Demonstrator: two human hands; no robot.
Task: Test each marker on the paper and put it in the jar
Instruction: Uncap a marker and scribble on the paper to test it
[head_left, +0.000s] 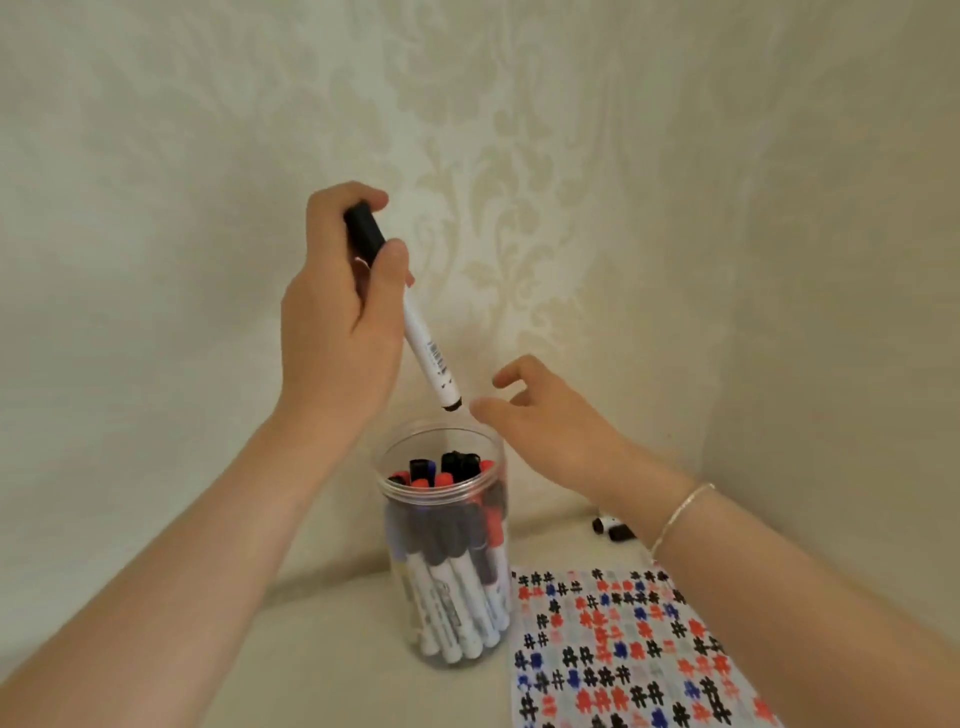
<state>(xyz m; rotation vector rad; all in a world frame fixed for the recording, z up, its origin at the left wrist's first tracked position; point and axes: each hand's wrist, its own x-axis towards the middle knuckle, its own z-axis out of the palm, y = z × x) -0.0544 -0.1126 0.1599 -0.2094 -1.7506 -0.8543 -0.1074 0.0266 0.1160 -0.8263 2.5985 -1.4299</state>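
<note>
Black-capped and white-barrelled, a marker (404, 312) hangs tilted above the clear jar (447, 545), its capped end uppermost in the person's left hand (345, 306), whose thumb and fingers curl round the barrel just under the cap. The lower tip sits over the jar's open mouth, apart from the rim. The right hand (540, 410) hovers just beside that tip, fingers loosely spread and grasping nothing; a thin bracelet (680, 512) circles its wrist.

Judging by its look, the marker is a light, stiff plastic stick, smooth enough to slide in a loose grip, so the upper barrel near the cap is the sensible place to hold it while the tip is steered down. The jar appears to be thin clear plastic, probably light and easy to tip if bumped at the rim.

By count: one marker in hand, one jar, and one sheet of paper (623, 649) on the tabletop (322, 660) just right of the jar, covered in black, red and blue hash marks. Stored markers (452, 571) fill the jar too densely to number, roughly a dozen or more. Two small dark pieces (613, 527), possibly loose markers or caps, lie behind the paper, partly hidden by the right forearm.
</note>
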